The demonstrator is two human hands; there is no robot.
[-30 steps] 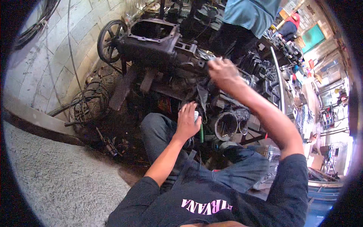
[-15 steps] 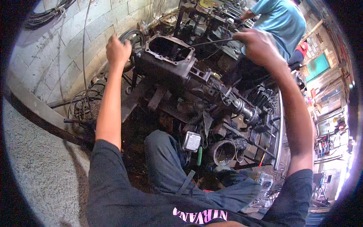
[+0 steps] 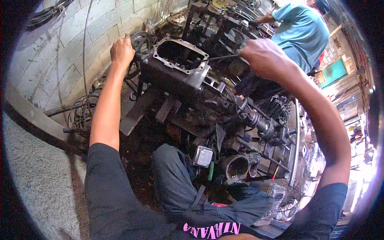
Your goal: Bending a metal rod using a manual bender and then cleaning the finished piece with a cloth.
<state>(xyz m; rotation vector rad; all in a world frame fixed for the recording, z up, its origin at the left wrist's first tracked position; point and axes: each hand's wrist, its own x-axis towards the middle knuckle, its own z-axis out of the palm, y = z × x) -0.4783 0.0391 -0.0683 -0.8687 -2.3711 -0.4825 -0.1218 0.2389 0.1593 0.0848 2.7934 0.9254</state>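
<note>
Left hand (image 3: 122,51) curled beside wheel (image 3: 141,41), can't make out whether gripping; metal case (image 3: 168,77), far centre, looks heavy, stiff, likely greasy, best held by outer walls; right hand (image 3: 261,57) closed round thin rod (image 3: 222,58) at right end, probably light, stiff; cable coil (image 3: 80,118) left; pale box (image 3: 203,156) near; co-worker (image 3: 302,36) crowds far right

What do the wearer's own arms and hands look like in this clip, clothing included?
The left hand and right hand are both bare, without gloves, and I see no watch or bracelet on either wrist. The forearms are uncovered; the short, plain black left sleeve and right sleeve belong to a black T-shirt with pink lettering across it.
</note>
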